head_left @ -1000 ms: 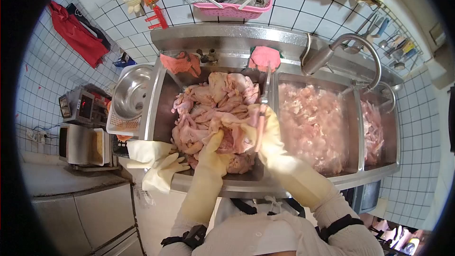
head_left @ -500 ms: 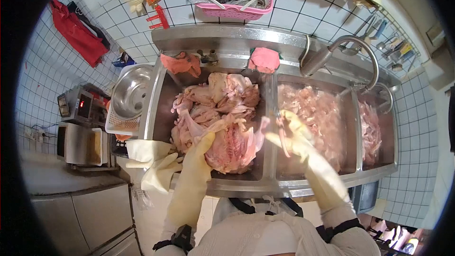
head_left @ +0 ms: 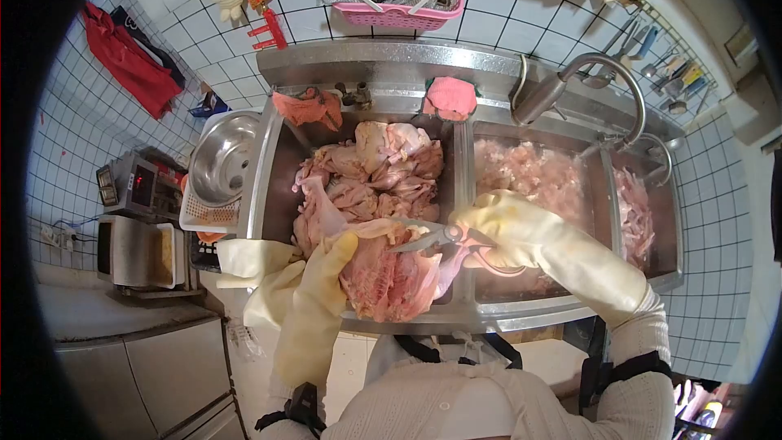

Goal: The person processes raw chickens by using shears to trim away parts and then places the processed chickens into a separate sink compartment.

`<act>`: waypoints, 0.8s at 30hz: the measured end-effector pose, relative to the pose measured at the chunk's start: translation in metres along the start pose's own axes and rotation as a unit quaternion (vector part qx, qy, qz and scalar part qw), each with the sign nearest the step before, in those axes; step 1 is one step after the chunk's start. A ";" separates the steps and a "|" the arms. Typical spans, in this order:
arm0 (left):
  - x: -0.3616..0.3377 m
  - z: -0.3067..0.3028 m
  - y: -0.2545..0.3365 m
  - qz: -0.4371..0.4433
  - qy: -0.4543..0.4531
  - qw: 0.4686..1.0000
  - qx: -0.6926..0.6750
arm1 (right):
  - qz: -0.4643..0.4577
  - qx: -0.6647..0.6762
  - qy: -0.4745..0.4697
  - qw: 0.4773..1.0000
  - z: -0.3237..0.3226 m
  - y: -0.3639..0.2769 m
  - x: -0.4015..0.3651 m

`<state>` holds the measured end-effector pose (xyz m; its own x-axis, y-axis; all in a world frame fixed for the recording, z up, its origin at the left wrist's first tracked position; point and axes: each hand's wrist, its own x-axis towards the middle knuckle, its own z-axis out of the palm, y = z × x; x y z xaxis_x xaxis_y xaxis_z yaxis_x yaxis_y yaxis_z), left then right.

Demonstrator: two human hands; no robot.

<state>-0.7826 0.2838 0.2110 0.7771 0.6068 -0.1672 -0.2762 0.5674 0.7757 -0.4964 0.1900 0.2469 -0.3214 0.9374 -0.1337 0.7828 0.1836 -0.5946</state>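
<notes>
Back from the right, the right hand now grips scissors, blades open against the chicken carcass clutched by the left hand beside it; cutting seems in hand, calling for a steady hold.

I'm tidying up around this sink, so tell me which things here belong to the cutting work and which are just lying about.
In use: chicken carcass in the left hand; scissors in the right hand; pile of chickens; cut pieces.
Lying about: spare gloves, steel bowl, scale, pink basket, red cloth.
</notes>
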 end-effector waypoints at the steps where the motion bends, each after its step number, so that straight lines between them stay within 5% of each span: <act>1: -0.001 0.001 0.001 0.009 -0.021 1.000 -0.006 | 0.000 0.000 0.000 1.000 0.002 -0.001 0.000; 8: -0.002 -0.020 -0.006 0.049 -0.083 0.992 0.081 | 0.029 0.016 0.008 0.999 0.012 0.000 -0.007; 11: -0.009 -0.016 0.000 0.024 -0.069 0.996 0.055 | -0.005 -0.075 0.057 0.996 0.010 -0.007 -0.012; 13: -0.009 -0.011 0.000 -0.035 -0.071 0.996 -0.036 | 0.053 -0.129 0.053 0.989 0.007 -0.015 -0.010; 16: -0.013 -0.002 -0.010 -0.065 -0.051 0.996 -0.020 | -0.037 -0.063 0.079 0.994 0.020 -0.019 -0.004; 19: -0.013 0.014 -0.003 -0.035 -0.053 0.990 -0.126 | 0.000 -0.033 0.130 0.991 0.033 -0.019 -0.010; 24: -0.008 -0.015 -0.021 -0.069 -0.018 0.996 -0.054 | -0.011 -0.013 0.110 0.994 0.033 -0.019 0.003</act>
<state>-0.7920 0.2756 0.1869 0.8312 0.4999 -0.2434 -0.2240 0.7018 0.6763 -0.5295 0.1795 0.2314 -0.2175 0.9744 0.0575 0.7910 0.2105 -0.5745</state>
